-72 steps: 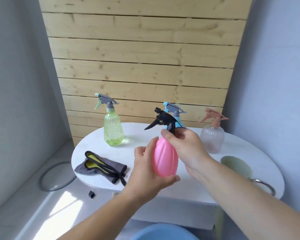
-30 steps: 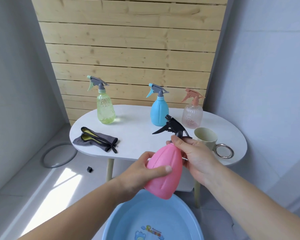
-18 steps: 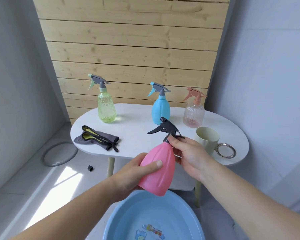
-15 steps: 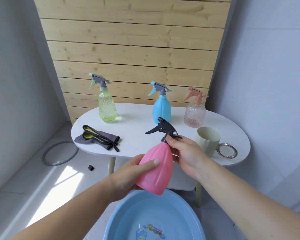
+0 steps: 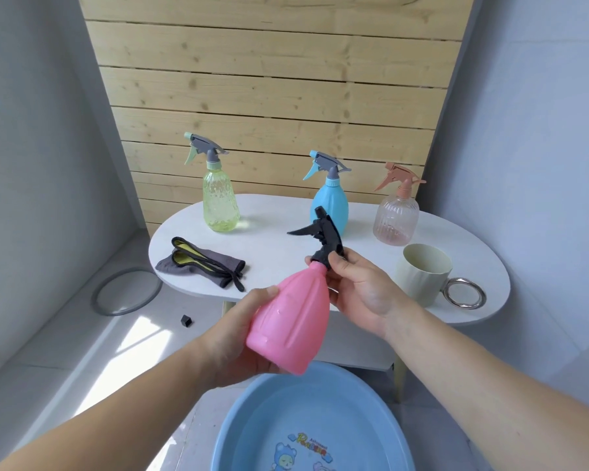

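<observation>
Opaque pink bottle [image 5: 293, 321], contents unseen, tilted above blue basin [image 5: 249, 423]: grip of left hand [image 5: 237, 338] wraps its body; grip of right hand [image 5: 361, 290] pinches black sprayer [image 5: 324, 232].

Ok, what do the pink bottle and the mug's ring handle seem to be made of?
Pink bottle: probably plastic, opaque with a soft sheen; moulded ribs show. Ring handle: looks like polished metal, silvery with bright reflections, though it might be plated.

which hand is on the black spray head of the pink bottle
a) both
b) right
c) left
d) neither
b, the right hand pinches the base of the black spray head, while the left hand holds the pink bottle by its body.
</observation>
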Demonstrator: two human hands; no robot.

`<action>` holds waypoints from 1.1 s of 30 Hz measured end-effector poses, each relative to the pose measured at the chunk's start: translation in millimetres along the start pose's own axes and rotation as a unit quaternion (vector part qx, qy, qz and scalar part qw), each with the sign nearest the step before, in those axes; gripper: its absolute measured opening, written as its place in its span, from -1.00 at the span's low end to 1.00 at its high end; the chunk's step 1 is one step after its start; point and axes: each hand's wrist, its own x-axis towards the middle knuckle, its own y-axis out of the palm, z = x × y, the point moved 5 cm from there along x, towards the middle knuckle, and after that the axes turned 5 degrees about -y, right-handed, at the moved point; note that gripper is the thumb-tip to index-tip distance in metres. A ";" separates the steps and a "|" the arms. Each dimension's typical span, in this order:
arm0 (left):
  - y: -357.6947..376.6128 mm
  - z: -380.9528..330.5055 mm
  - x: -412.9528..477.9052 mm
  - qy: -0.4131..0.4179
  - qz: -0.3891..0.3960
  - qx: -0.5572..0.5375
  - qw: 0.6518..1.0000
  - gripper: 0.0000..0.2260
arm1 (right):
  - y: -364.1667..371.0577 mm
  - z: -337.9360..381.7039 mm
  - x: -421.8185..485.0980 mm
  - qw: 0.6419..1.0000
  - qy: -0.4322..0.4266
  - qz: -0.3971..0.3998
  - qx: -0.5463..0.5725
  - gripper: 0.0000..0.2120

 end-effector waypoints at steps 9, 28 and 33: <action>-11.4 13.4 4.1 -0.020 -0.011 0.144 0.989 -0.20 | -57.2 -4.0 17.7 0.958 -0.028 -0.248 -0.140 -0.83; -20.1 21.4 -2.6 0.001 -0.024 0.155 0.988 -0.25 | -70.2 -12.7 29.4 0.879 0.030 -0.343 -0.329 -0.69; -15.7 20.3 -0.3 0.006 -0.019 0.153 0.988 -0.23 | -67.1 -8.3 24.9 0.860 0.069 -0.312 -0.398 -0.60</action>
